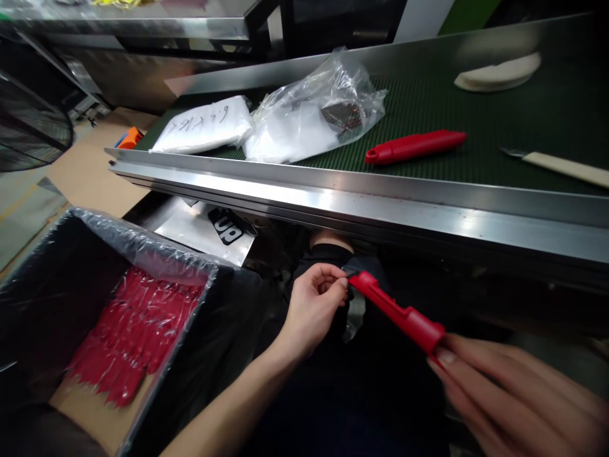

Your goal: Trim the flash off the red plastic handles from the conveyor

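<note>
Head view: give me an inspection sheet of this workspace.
Surface: green conveyor belt behind a steel rail.
Job's things: red plastic handle, held below the rail; bin lined with plastic film, red parts inside.
Clutter: second red handle, clear plastic bag, white packet with handwriting, knife, white curved piece, all on the belt.
Grippers: left hand pinches the handle's tip; right hand grips its other end.
Cables: nothing seen.
Surroundings: cardboard on the floor, metal shelf behind.
</note>
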`<state>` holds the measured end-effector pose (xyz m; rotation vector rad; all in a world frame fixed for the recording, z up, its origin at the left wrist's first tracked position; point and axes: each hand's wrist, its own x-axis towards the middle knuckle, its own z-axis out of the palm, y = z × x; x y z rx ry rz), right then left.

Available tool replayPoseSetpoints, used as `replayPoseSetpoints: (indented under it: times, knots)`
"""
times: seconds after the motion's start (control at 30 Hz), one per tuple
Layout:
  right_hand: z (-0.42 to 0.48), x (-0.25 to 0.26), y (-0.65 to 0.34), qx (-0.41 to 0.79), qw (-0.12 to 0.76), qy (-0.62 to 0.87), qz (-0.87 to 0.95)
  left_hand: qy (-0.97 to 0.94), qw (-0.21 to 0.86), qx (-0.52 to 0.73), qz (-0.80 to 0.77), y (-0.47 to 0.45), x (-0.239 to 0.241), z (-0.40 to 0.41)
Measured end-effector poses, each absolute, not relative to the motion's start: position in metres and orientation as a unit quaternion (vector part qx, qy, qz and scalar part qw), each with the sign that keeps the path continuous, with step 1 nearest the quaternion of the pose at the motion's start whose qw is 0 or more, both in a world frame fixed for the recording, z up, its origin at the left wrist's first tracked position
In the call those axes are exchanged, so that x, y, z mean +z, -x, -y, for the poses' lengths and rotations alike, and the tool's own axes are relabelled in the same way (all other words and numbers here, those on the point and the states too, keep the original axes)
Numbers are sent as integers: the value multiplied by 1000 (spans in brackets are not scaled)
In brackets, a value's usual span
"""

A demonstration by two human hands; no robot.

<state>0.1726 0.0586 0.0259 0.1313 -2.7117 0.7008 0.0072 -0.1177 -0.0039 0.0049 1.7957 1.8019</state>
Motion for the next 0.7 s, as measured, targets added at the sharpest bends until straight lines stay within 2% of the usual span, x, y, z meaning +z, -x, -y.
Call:
replayPoseSetpoints:
  times: [0.07, 0.17, 0.27, 0.33, 0.4, 0.5, 0.6, 0.7]
  knots:
    - [-58, 32, -164, 143, 149, -156, 966, -23, 268, 681, -681, -10, -3, 119]
    - [-63, 31, -157, 29, 109, -229, 967, -71, 212, 675, -703, -15, -4, 122]
    - [-65, 27, -152, -28, 101, -284, 953, -132, 172, 644, -734, -19, -4, 125]
    - [-62, 26, -148, -30, 128, -300, 945, -174, 149, 616, -753, -22, -4, 126]
    - [-55, 26, -143, 0, 163, -280, 946, -220, 114, 591, -768, -26, -5, 127]
    - [-36, 23, -140, 101, 221, -171, 955, -283, 57, 562, -775, -32, -10, 128]
    - [-11, 18, -142, 230, 274, 51, 933, -309, 22, 548, -777, -38, -18, 129]
    - [7, 8, -144, 421, 254, 288, 822, -290, 17, 554, -780, -43, -23, 128]
